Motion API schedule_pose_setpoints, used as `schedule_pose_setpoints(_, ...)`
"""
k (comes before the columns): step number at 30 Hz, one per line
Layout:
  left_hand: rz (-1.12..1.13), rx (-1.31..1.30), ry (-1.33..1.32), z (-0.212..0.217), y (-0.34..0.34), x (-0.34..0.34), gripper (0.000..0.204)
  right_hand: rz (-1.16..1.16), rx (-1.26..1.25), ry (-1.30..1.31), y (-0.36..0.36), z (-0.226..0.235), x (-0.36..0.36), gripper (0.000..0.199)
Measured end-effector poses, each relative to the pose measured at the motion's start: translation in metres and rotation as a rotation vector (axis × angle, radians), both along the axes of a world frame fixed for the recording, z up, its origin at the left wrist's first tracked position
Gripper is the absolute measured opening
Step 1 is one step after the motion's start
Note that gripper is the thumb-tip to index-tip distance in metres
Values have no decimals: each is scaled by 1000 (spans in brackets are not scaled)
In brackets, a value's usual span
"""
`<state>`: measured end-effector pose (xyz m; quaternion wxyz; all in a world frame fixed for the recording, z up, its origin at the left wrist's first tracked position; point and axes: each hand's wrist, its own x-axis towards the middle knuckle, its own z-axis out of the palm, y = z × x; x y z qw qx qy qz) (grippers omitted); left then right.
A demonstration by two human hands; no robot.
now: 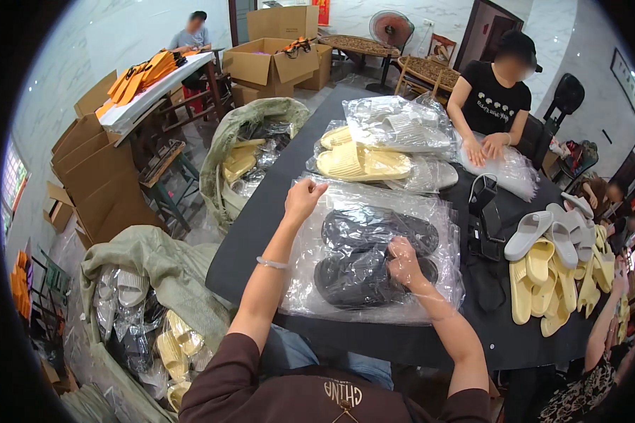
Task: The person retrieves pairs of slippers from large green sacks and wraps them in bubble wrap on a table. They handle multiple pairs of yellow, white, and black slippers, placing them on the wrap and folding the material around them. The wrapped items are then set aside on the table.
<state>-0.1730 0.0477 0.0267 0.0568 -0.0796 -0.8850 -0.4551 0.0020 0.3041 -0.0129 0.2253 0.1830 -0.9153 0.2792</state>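
Observation:
A pair of black slippers (353, 282) with ribbed straps lies side by side on a stack of clear plastic bags (300, 282) before me. Shiny film covers at least part of the pair. My left hand (305, 199) is closed at the upper left corner of the bags, pinching the plastic edge. Over the slippers, between the two, rests my right hand (404, 262), its fingers curled down onto them. Whether that hand is under or above the film I cannot tell.
Bagged yellow and grey slippers (363, 162) are piled beyond the bags. At right lie loose yellow slippers (540, 282) and a black stand (483, 218). A co-worker (497, 92) handles plastic bags across the table. Woven sacks (169, 261) of bagged slippers stand at left.

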Motion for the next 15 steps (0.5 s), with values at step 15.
schedule_pose_setpoints(15,23,577,-116,-9,-6,5,23,-3,22,79,-9,7,1,23)
